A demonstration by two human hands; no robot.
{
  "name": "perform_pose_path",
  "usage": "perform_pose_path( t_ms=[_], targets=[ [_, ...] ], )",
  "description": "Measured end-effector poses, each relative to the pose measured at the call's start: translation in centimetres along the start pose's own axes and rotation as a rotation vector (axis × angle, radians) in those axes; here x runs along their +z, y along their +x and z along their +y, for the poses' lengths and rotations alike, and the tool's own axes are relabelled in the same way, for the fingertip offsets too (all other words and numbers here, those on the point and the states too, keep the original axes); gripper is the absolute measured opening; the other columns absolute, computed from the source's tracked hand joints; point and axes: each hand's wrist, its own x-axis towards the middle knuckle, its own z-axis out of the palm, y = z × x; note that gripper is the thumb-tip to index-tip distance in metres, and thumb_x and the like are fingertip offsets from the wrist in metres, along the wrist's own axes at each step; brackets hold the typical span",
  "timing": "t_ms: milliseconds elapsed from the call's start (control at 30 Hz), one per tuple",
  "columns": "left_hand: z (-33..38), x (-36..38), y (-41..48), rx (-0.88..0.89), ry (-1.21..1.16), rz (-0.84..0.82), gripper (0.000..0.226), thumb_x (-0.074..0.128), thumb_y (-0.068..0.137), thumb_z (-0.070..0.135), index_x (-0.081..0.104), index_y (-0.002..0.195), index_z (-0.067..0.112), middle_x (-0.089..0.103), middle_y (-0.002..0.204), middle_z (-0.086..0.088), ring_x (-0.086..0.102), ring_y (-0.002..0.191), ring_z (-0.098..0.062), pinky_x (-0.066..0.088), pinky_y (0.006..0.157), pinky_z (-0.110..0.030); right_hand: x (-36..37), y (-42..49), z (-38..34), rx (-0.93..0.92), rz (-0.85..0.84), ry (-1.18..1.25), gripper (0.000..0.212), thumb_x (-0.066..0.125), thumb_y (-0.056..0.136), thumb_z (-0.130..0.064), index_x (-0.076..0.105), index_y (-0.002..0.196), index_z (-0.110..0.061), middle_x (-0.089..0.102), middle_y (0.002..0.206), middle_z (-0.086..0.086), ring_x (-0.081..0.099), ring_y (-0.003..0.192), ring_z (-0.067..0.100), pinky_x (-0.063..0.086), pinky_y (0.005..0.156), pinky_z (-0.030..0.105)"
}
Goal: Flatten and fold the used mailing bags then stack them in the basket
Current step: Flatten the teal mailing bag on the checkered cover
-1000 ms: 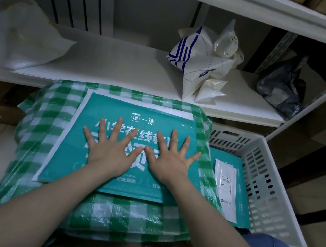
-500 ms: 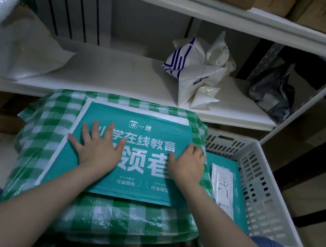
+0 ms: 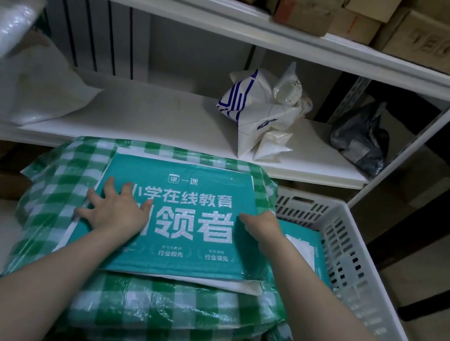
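A teal mailing bag (image 3: 193,192) with white print lies flat on a bulky green-and-white checked bag (image 3: 153,307) in front of me. My left hand (image 3: 115,211) presses on the teal bag's left part with its fingers spread. At the bag's right edge, my right hand (image 3: 262,227) has its thumb on top and its fingers curled over the edge. A white slatted basket (image 3: 353,251) stands to the right and holds another teal bag (image 3: 320,251) with a white label.
On the white shelf behind lie crumpled white mailing bags (image 3: 259,116), a dark grey bag (image 3: 363,140) at the right and a large white bag (image 3: 23,86) at the left. Cardboard boxes (image 3: 305,2) fill the shelf above. A white shelf post (image 3: 420,137) rises beside the basket.
Both hands have slid apart from the bag's middle. The left stays flat near the left side; the right has reached the right edge and curled over it. My view has tilted upward.
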Motion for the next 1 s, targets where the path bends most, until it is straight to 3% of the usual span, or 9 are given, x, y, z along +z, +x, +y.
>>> perform_pose_path(
  t_ms=[133,233,333,400,567,733,833,1000],
  targets=[
    [-0.4,0.0,0.1,-0.035,-0.019,0.011,0.075,0.039,0.088,0.071,0.026,0.150,0.032,0.006,0.162,-0.003,0.013,0.141,-0.042,0.021,0.105,-0.069,-0.3,0.1,0.4,0.024,-0.102,0.087,0.047,0.069,0.090,-0.031,0.052,0.120,0.001,0.063,0.111,0.011,0.061,0.093,0.027,0.048,0.071,0.032],
    [-0.4,-0.2,0.2,-0.059,-0.036,0.039,0.078,0.038,0.087,0.073,0.026,0.151,0.029,0.007,0.162,-0.005,0.018,0.140,-0.042,0.021,0.106,-0.066,-0.9,0.1,0.9,-0.042,-0.230,0.268,0.039,0.071,0.090,-0.023,0.056,0.121,-0.006,0.070,0.106,0.011,0.069,0.086,0.027,0.059,0.074,0.039],
    [-0.3,-0.4,0.3,-0.118,-0.085,0.073,0.080,0.040,0.087,0.072,0.025,0.151,0.027,0.007,0.161,-0.007,0.020,0.139,-0.043,0.019,0.106,-0.066,-1.4,-0.2,1.0,-0.081,-0.414,0.354,0.031,0.066,0.092,-0.011,0.052,0.120,-0.016,0.070,0.109,0.009,0.071,0.090,0.026,0.059,0.068,0.037],
    [-0.1,-0.5,0.3,-0.142,-0.110,0.084,0.081,0.040,0.087,0.072,0.025,0.151,0.024,0.009,0.161,-0.009,0.023,0.138,-0.044,0.020,0.107,-0.065,-1.4,-0.1,0.9,-0.123,-0.431,0.398,0.031,0.061,0.094,-0.004,0.052,0.120,-0.019,0.069,0.111,0.009,0.069,0.094,0.028,0.060,0.072,0.041],
    [3.3,-2.0,-0.1,-0.084,-0.172,0.157,0.075,0.035,0.091,0.066,0.028,0.151,0.021,0.012,0.160,-0.011,0.019,0.140,-0.041,0.017,0.109,-0.066,-3.7,0.6,1.5,-0.245,-0.297,0.636,0.042,0.058,0.092,0.003,0.053,0.127,-0.021,0.070,0.113,0.011,0.068,0.100,0.033,0.057,0.083,0.050],
    [10.1,-2.0,-1.9,0.115,-0.246,0.259,0.066,0.028,0.097,0.058,0.023,0.153,0.024,0.008,0.163,-0.005,0.007,0.148,-0.032,0.003,0.111,-0.069,-8.6,2.3,5.4,-0.178,-0.024,0.948,0.035,0.056,0.095,0.000,0.054,0.118,-0.025,0.069,0.114,0.007,0.068,0.098,0.030,0.056,0.085,0.051],
    [13.8,-0.4,-3.7,0.235,-0.254,0.243,0.064,0.025,0.098,0.057,0.021,0.154,0.025,0.006,0.163,-0.002,0.003,0.149,-0.028,-0.002,0.112,-0.069,-10.3,2.6,9.1,-0.103,0.082,1.090,0.034,0.054,0.097,-0.001,0.052,0.119,-0.027,0.067,0.114,0.002,0.067,0.098,0.028,0.056,0.079,0.048],
    [19.4,4.0,-6.9,0.455,-0.179,0.111,0.064,0.030,0.099,0.056,0.011,0.156,0.031,-0.004,0.164,0.003,-0.005,0.150,-0.024,-0.004,0.114,-0.064,-12.2,3.4,16.3,-0.022,0.249,1.240,0.036,0.055,0.097,-0.004,0.050,0.128,-0.021,0.064,0.124,0.007,0.065,0.104,0.032,0.054,0.085,0.052]
  ],
)
